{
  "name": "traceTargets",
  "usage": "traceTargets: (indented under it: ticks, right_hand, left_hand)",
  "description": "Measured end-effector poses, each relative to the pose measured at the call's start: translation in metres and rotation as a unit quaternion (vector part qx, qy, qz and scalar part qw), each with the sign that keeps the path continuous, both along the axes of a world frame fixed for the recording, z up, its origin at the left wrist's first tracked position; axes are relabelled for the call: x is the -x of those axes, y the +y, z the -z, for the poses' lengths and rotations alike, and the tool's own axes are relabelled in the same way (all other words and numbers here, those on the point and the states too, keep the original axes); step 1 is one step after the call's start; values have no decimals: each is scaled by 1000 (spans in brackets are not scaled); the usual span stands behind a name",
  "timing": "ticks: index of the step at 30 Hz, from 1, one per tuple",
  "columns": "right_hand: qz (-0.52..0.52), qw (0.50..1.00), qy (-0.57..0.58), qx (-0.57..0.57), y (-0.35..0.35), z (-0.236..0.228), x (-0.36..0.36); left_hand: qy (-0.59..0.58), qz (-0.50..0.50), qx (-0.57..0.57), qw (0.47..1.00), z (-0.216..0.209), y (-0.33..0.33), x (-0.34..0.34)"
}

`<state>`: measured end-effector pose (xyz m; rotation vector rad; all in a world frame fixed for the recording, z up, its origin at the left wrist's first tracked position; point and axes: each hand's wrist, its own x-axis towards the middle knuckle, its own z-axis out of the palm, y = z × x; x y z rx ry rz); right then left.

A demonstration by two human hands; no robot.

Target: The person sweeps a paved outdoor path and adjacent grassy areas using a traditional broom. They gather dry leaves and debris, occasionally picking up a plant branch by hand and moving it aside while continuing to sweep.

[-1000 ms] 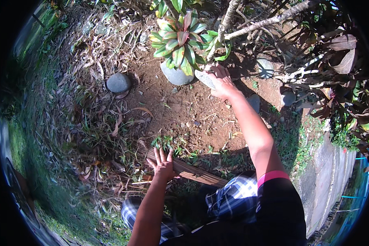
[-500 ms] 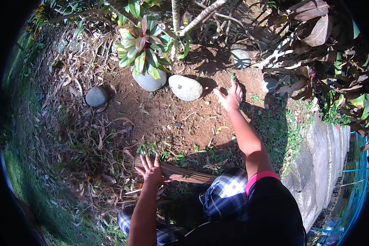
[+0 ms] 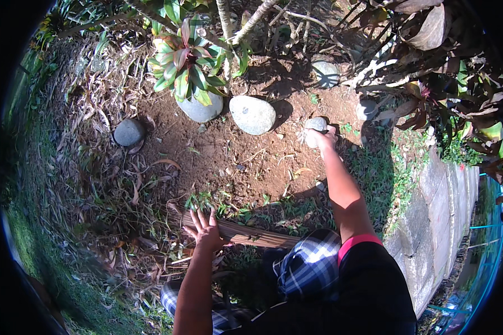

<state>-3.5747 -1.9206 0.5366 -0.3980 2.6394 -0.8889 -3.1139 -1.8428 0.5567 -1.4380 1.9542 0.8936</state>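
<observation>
My right hand is closed around a small grey stone, low over the bare brown soil. Part of the stone and most of those fingers are hidden. My left hand has its fingers spread, with the palm over the end of a bundle of thin brown sticks lying across the ground in front of my knees. Whether that palm presses on the bundle I cannot tell. Left of my right hand rests a large pale oval stone, and beside it a grey stone sits partly under leaves.
A dark round stone lies at the left among dry leaves. Farther back are another stone and a shaded stone. A leafy plant and thin trunks stand at the back. A concrete edging runs along the right.
My right hand has drawn back slightly and turned, its fingers going from outstretched to closed. A small grey stone now shows in it. My left hand stays in place.
</observation>
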Motion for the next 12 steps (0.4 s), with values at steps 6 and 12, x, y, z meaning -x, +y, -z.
traceTargets:
  ticks: [6, 12]
  right_hand:
    - [-20, 939, -64, 338, -39, -11, -14]
    - [-109, 981, 47, 151, -105, -60, -65]
  left_hand:
    - [-10, 7, 0, 1000, 5, 0, 1]
    - [-19, 7, 10, 1000, 0, 1, 1]
